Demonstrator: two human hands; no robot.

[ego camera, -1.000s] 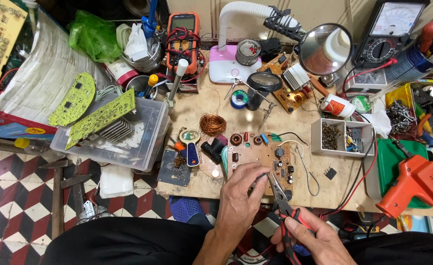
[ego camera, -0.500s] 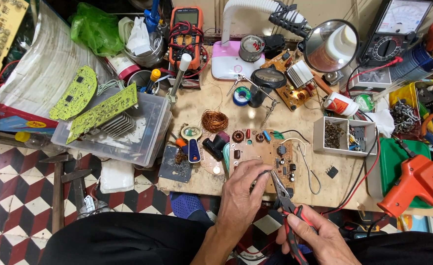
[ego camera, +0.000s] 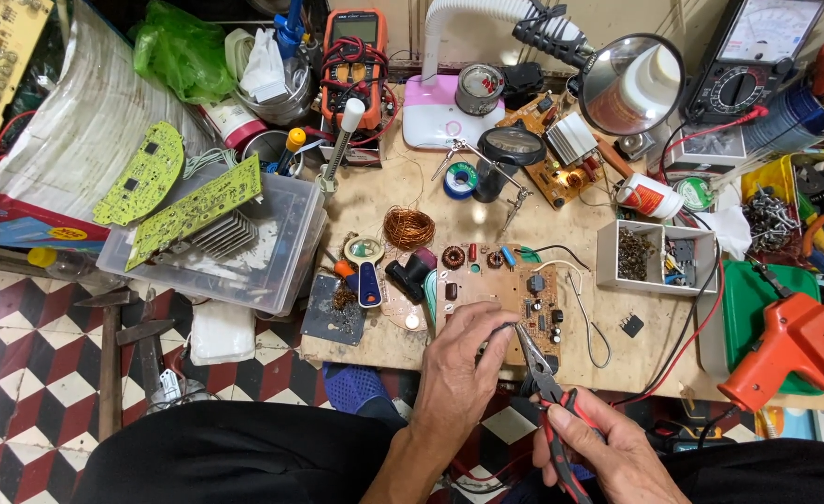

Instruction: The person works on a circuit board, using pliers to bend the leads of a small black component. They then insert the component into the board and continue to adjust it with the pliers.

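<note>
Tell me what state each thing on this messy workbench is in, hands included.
left hand: resting on the circuit board's near edge
right hand: gripping the pliers' handles
pliers: tips at the board edge by the left fingers
circuit board: flat, components up
copper wire coil: wound, lying loose
parts box: open
clear plastic bin: lidded, green boards on top
orange soldering gun: lying idle

The left hand [ego camera: 463, 359] hides the circuit board's [ego camera: 496, 285] near edge; plier [ego camera: 541, 369] tips' contact unclear.
</note>
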